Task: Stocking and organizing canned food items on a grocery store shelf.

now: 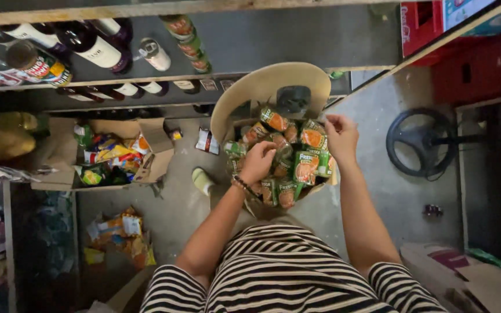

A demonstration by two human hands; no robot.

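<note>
A heap of small green and orange snack packets [297,162] lies in a cardboard box [320,186] on a beige plastic chair [262,87] in front of me. My left hand [257,162] rests in the heap with its fingers curled around packets. My right hand [341,136] hovers over the right side of the heap, with fingertips pinched on the top edge of a packet. A beaded bracelet sits on my left wrist.
Shelves on the left hold dark wine bottles [97,49] and cans. An open cardboard box [111,156] of mixed snack packs stands on the floor, with loose packets [120,232] nearby. A black steering wheel [421,142] and red crates [482,64] are at the right.
</note>
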